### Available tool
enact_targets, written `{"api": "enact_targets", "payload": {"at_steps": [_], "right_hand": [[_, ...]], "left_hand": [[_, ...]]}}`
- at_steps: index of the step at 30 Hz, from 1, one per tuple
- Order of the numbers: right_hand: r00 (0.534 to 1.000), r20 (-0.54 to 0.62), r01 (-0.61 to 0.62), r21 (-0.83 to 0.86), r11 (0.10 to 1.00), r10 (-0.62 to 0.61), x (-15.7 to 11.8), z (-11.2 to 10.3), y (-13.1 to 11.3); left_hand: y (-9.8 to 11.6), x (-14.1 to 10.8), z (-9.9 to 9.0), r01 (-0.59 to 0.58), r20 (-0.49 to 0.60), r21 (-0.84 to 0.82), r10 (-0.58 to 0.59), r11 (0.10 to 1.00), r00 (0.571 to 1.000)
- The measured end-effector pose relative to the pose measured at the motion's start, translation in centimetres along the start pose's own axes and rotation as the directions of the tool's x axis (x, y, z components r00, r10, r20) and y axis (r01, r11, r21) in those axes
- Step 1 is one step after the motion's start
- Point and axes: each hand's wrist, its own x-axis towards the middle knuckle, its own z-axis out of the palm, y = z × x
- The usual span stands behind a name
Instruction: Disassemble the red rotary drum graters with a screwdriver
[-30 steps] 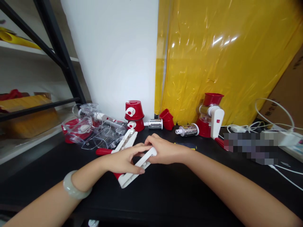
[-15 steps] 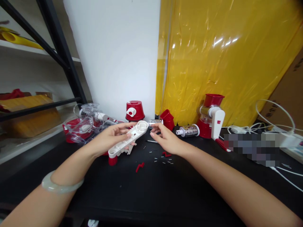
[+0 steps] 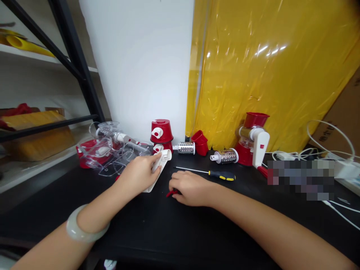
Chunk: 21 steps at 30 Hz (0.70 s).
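Observation:
My left hand point(image 3: 137, 173) is closed on a white plastic crank arm point(image 3: 166, 155), which it holds tilted just above the black table point(image 3: 157, 228). My fingers cover the middle of the arm. On the tabletop, my right hand point(image 3: 191, 188) pinches a small bent red plastic piece point(image 3: 171, 193), part of it hidden under the fingers. Right behind that hand lies a screwdriver point(image 3: 222, 175) with a black and yellow handle, its shaft pointing left. The small metal pins and second red piece seen earlier are hidden by my right hand.
Clear plastic parts point(image 3: 102, 152) are heaped at the left. Red bases point(image 3: 161, 131), a grater drum point(image 3: 186, 148), a red hopper point(image 3: 200, 142) and another drum point(image 3: 226, 155) line the back. An assembled rotary grater point(image 3: 249, 144) and white cables point(image 3: 332, 150) are right.
My left hand has lowered and turned the crank arm. My right hand has come down and towards me, from beside the arm onto the red piece. The screwdriver's handle has come into sight.

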Motion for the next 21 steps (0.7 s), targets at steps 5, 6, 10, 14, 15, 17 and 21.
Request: {"api": "enact_targets", "payload": {"at_steps": [5,6,10,14,15,17,21], "right_hand": [[1.0,-0.014,-0.023,-0.048,0.999,0.023,-0.1,0.0,0.7],[1.0,-0.018,-0.021,-0.058,0.998,0.02,-0.1,0.1,0.7],[1.0,-0.028,-0.012,-0.085,0.996,0.01,-0.2,0.1,0.7],[1.0,-0.015,-0.015,-0.106,0.994,0.013,-0.3,0.0,0.6],[1.0,-0.013,-0.014,-0.106,0.994,0.013,-0.3,0.0,0.6],[1.0,-0.015,-0.008,-0.102,0.995,0.007,-0.3,0.0,0.6],[1.0,-0.018,-0.007,-0.1,0.995,0.005,-0.3,0.0,0.6]], "left_hand": [[0.2,0.1,0.7,0.031,0.061,0.222,-0.046,0.975,0.997],[0.2,0.2,0.7,0.032,0.07,0.245,-0.051,0.969,0.996],[-0.2,0.6,0.9,0.036,0.103,0.288,-0.068,0.957,0.992],[-0.4,0.7,0.9,0.03,0.104,0.276,-0.061,0.961,0.993],[-0.4,0.7,0.9,0.022,0.095,0.266,-0.049,0.964,0.994],[-0.5,0.6,1.0,0.008,0.063,0.248,-0.025,0.969,0.998],[-0.9,0.4,1.3,-0.014,-0.008,0.246,0.016,0.969,1.0]]}}
